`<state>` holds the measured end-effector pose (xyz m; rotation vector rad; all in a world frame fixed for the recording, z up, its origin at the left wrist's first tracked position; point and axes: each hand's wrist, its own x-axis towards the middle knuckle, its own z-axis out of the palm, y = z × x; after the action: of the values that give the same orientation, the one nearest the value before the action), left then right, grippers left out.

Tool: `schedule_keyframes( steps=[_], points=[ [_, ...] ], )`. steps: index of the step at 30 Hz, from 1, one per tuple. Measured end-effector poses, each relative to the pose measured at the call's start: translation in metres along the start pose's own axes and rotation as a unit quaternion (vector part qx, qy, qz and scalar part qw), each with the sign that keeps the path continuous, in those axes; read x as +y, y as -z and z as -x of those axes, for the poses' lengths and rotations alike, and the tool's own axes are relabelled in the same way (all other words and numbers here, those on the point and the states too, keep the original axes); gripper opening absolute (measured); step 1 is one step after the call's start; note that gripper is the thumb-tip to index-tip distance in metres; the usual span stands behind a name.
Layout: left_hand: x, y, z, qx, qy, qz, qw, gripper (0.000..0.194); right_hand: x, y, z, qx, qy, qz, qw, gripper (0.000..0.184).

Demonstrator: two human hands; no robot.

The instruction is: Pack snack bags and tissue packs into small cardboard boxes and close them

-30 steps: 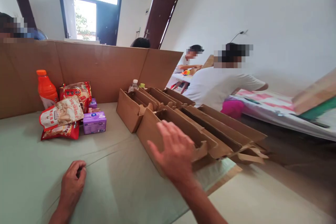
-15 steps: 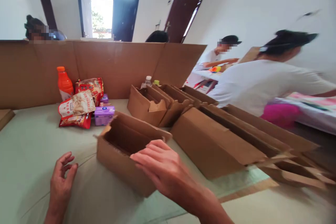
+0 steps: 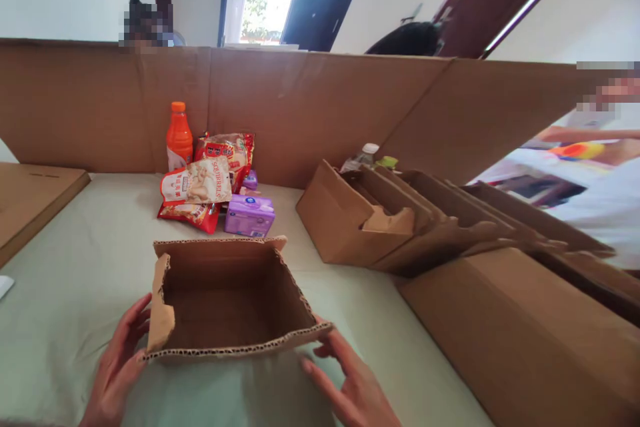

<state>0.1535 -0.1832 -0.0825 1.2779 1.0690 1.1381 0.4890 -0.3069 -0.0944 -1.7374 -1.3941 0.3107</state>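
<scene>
An open-topped cardboard box sits in front of me, its inside bare and its rim rough-cut. My left hand is at its left side, fingers along the wall and thumb by the front corner. At the right front corner, my right hand has its fingers against the side and its thumb near the front face. Both hands hold the box between them, with fingers loosely curved. Just behind it are a purple packet and a cream snack bag on red bags.
An orange bottle stands near the cardboard screen. More cardboard boxes are lined up on the right, with a bottle behind them. A flat cardboard piece lies at left. People are beyond the screen and at right.
The box has turned so its long side faces me and shifted left. My right hand has moved from its front rim to its right corner; my left hand has come to its left side.
</scene>
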Motion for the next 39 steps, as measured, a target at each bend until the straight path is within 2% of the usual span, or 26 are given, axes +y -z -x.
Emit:
schedule_keyframes(
  steps=[3,7,12,15,19,23,28,31,33,36,39],
  points=[
    [-0.008,0.000,0.001,-0.044,0.034,0.016,0.998,0.083,0.010,-0.022,-0.002,-0.061,-0.046,-0.004,0.997,0.037],
    [-0.012,-0.011,-0.013,-0.059,0.031,-0.029,0.997,0.084,-0.001,-0.039,-0.029,-0.109,-0.055,-0.033,0.992,0.031],
    [0.010,-0.035,-0.060,-0.014,0.014,-0.065,0.998,0.063,-0.010,-0.058,-0.076,-0.134,-0.051,-0.059,0.988,0.024],
    [0.016,-0.044,-0.081,0.011,-0.004,-0.080,0.997,0.055,-0.002,-0.074,-0.090,-0.103,-0.048,-0.076,0.991,0.032],
    [0.003,-0.045,-0.085,0.032,-0.017,-0.088,0.995,0.057,0.008,-0.088,-0.090,-0.055,-0.046,-0.075,0.995,0.038],
    [-0.009,-0.040,-0.081,0.070,-0.001,-0.115,0.991,0.054,0.002,-0.090,-0.092,-0.062,-0.033,-0.051,0.996,0.033],
    [-0.012,-0.034,-0.083,0.124,-0.007,-0.132,0.983,0.057,0.000,-0.101,-0.100,-0.093,0.001,-0.022,0.995,0.029],
    [-0.016,-0.034,-0.084,0.163,-0.014,-0.124,0.979,0.055,0.011,-0.094,-0.112,-0.111,-0.009,-0.069,0.991,0.032],
    [-0.021,-0.035,-0.084,0.172,-0.005,-0.115,0.978,0.055,0.015,-0.077,-0.130,-0.077,-0.037,-0.116,0.990,0.036],
    [-0.028,-0.038,-0.085,0.172,-0.007,-0.081,0.982,0.056,0.004,-0.049,-0.177,-0.005,-0.037,-0.139,0.990,0.038],
    [-0.031,-0.041,-0.086,0.185,-0.004,-0.072,0.980,0.056,-0.019,-0.043,-0.239,0.008,-0.004,-0.121,0.993,0.038]
  ],
)
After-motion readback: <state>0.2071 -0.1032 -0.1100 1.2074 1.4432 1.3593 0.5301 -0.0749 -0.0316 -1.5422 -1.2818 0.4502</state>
